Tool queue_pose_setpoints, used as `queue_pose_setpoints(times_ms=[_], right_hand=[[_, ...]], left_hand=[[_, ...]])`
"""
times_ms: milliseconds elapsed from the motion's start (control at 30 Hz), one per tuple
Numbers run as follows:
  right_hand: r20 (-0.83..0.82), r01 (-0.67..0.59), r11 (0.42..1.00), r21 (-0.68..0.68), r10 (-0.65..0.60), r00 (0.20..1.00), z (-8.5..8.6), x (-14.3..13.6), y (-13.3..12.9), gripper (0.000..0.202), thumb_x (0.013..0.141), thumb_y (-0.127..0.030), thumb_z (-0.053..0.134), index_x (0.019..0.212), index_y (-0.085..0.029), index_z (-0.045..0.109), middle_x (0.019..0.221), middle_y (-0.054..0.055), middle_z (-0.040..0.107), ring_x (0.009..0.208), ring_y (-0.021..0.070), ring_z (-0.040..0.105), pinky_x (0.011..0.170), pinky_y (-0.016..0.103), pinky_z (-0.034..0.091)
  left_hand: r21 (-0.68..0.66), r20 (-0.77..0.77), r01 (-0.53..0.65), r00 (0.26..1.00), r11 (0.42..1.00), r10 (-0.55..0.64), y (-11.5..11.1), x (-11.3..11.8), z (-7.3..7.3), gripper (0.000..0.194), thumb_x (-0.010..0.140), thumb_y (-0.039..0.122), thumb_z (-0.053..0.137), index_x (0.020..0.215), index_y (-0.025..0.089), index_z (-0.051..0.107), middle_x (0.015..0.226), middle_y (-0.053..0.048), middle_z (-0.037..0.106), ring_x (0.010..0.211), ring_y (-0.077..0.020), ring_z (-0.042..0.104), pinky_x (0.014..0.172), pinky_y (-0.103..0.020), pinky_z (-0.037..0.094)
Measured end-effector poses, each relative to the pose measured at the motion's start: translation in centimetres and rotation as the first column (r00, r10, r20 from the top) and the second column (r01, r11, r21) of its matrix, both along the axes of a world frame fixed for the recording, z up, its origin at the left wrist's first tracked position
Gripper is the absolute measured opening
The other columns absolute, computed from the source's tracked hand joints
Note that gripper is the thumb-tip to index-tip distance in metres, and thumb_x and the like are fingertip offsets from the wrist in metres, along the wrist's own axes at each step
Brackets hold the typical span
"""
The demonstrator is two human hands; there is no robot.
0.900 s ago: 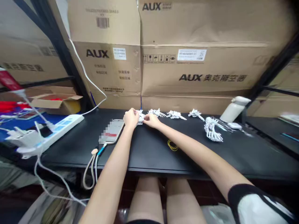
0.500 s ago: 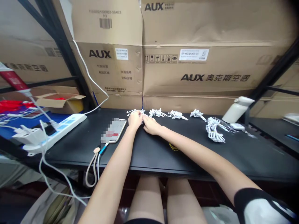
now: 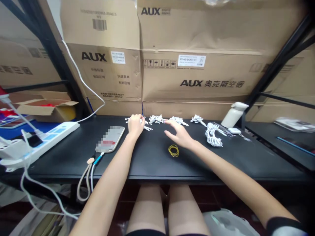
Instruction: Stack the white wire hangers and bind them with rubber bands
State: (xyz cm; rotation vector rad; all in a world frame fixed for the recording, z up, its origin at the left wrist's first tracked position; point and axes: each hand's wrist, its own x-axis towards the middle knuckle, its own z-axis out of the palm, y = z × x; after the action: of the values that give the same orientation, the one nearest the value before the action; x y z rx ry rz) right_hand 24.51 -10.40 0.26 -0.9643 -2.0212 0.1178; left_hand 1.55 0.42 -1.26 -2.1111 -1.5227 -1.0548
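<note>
My left hand (image 3: 135, 126) is curled over the leftmost bundle of white hook-like pieces (image 3: 148, 128), whose ends stick out on both sides of the fingers. To the right, my right hand (image 3: 180, 135) is held above the black table with thumb and fingers apart, holding nothing. Its fingertips are by the third bundle of white pieces (image 3: 179, 120); a second bundle (image 3: 157, 119) lies between the hands. Yellow rubber bands (image 3: 173, 150) lie on the table in front of my right hand.
Further right are a small white bundle (image 3: 197, 119), a larger one (image 3: 213, 135) and a white bottle (image 3: 234, 115). A phone (image 3: 114, 139) with a cable and a power strip (image 3: 52, 139) occupy the left side. Cardboard (image 3: 162, 91) walls the back. An open carton (image 3: 52, 109) stands far left.
My right hand has moved away from the left one, rightward, and opened. My left hand stays at the leftmost bundle. The view has shifted a little, and the rubber bands are now uncovered.
</note>
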Motion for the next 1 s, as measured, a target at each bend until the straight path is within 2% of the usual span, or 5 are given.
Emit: queue_pose_setpoints(times_ms=[267, 400, 600, 767, 1000], right_hand=[[-0.341, 0.574, 0.809, -0.13, -0.58, 0.74, -2.0, 17.5, -4.0, 0.033, 0.078, -0.044, 0.064, 0.097, -0.017, 0.066, 0.101, 0.012, 0.069, 0.095, 0.0256, 0.066, 0.092, 0.047, 0.051], [-0.266, 0.451, 0.803, -0.391, -0.567, 0.779, -4.0, 21.1, -5.2, 0.058, 0.066, -0.05, 0.074, 0.111, -0.016, 0.059, 0.106, 0.015, 0.068, 0.095, 0.0279, 0.067, 0.092, 0.051, 0.051], [0.022, 0.475, 0.782, -0.405, -0.511, 0.86, -5.8, 19.7, -5.9, 0.079, 0.061, -0.047, 0.079, 0.13, -0.02, 0.05, 0.124, 0.017, 0.061, 0.118, 0.0352, 0.057, 0.101, 0.055, 0.043], [-0.18, 0.432, 0.778, -0.456, -0.556, 0.812, -4.8, 17.0, -4.4, 0.067, 0.051, -0.04, 0.085, 0.11, -0.017, 0.062, 0.108, 0.015, 0.068, 0.106, 0.0354, 0.063, 0.099, 0.058, 0.042], [-0.788, -0.438, 0.7, -0.565, -0.301, 0.537, 0.1, 8.0, -0.8, 0.031, 0.082, -0.046, 0.057, 0.097, -0.02, 0.066, 0.105, 0.009, 0.072, 0.101, 0.0257, 0.067, 0.094, 0.045, 0.05]], left_hand=[[0.053, -0.012, 0.188, 0.982, 0.981, -0.188, -0.5, 1.6, 0.2, 0.019, 0.087, 0.024, 0.048, 0.076, 0.018, 0.061, 0.077, -0.009, 0.067, 0.083, -0.0248, 0.058, 0.079, -0.037, 0.041], [0.038, 0.012, 0.277, 0.961, 0.96, -0.277, -0.9, 2.7, -0.2, 0.02, 0.087, 0.025, 0.047, 0.074, 0.018, 0.06, 0.077, -0.008, 0.066, 0.08, -0.0232, 0.057, 0.079, -0.036, 0.042], [-0.023, 0.028, 0.327, 0.945, 0.945, -0.326, -1.3, 3.3, -0.7, 0.018, 0.085, 0.024, 0.048, 0.074, 0.019, 0.06, 0.078, -0.007, 0.067, 0.082, -0.0228, 0.058, 0.081, -0.035, 0.043], [-0.086, 0.055, 0.296, 0.955, 0.951, -0.292, -1.2, 3.1, -0.9, 0.019, 0.086, 0.024, 0.047, 0.075, 0.019, 0.062, 0.082, -0.008, 0.068, 0.085, -0.0225, 0.059, 0.084, -0.035, 0.044], [0.028, 0.129, 0.46, 0.879, 0.888, -0.459, -3.4, 4.6, 0.5, 0.036, 0.089, 0.036, 0.051, 0.116, 0.013, 0.057, 0.108, -0.013, 0.066, 0.103, -0.0249, 0.058, 0.095, -0.039, 0.042]])
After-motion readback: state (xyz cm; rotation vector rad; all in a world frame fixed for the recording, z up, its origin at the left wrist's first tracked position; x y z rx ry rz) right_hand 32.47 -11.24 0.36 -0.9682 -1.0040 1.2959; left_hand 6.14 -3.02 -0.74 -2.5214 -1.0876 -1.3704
